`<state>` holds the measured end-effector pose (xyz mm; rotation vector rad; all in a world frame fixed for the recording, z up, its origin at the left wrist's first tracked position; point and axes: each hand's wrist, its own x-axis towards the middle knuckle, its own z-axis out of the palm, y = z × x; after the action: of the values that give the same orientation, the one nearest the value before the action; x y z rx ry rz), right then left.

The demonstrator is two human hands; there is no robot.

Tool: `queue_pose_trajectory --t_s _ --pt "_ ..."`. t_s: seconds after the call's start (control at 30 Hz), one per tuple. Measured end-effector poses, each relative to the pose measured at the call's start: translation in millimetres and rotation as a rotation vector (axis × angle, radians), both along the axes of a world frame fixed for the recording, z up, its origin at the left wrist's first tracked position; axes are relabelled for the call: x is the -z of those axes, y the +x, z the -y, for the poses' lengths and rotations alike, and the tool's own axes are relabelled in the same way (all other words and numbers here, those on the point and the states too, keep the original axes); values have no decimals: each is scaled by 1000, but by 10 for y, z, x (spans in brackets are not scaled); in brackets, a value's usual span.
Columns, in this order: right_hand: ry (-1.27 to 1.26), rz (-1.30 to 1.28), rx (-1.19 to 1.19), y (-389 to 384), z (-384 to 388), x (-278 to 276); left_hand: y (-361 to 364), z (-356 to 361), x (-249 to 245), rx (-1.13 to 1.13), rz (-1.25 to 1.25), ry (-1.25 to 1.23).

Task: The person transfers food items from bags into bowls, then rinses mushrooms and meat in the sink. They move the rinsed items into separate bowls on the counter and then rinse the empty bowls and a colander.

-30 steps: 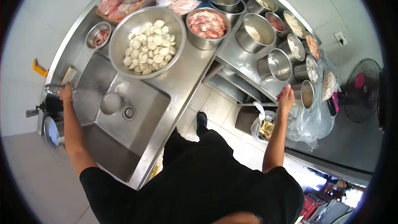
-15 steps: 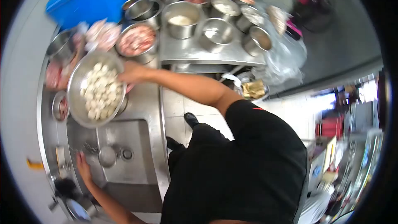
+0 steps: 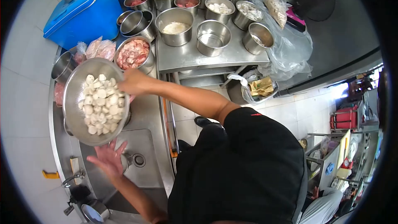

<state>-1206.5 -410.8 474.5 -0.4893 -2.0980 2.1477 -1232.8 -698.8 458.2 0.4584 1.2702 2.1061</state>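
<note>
Here, a right hand (image 3: 134, 81) grips the rim of a wide metal bowl (image 3: 74, 112) heaped with round white pieces (image 3: 101, 105), the arm stretched across from the body. The step in hand appears to be the handling of the full bowl at the sink (image 3: 147, 145). The bowl leans at a tilt over the tabletop (image 3: 147, 116), its lower edge reaching over the sink; whether anything beneath it carries its weight cannot be told.

The right hand is closed on the rim, its thumb and fingertips partly hidden. The left hand (image 3: 108, 157) is wide open, palm up and fingers spread, just below the bowl's lower edge and over the sink. It holds nothing; whether a fingertip meets the metal is unclear. By judgement, the next move calls for a firm right grip and a level rim, with the left palm well placed to support the low side, since the loose pieces could slide over it.

Nearby, a pot of raw meat (image 3: 132, 54) stands just beyond the right hand, while a tap (image 3: 76, 176) rises at the sink's far edge and a blue cooler (image 3: 83, 14) sits farther back.
</note>
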Motion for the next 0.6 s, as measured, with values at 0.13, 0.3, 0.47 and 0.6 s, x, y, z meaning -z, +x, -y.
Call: queue_pose_trajectory --t_s 0.13,0.3,0.47,0.6 --pt "362 13 70 338 -603 144 210 -953 -25 -206 132 -154" --pt "268 15 150 922 -1561 82 503 -2080 150 -133 192 66" --pt "10 -2 347 1295 -2541 31 342 -3359 378 -84 100 163" --pt "-304 -276 593 1327 -3211 246 404 -4293 359 -56 123 123"
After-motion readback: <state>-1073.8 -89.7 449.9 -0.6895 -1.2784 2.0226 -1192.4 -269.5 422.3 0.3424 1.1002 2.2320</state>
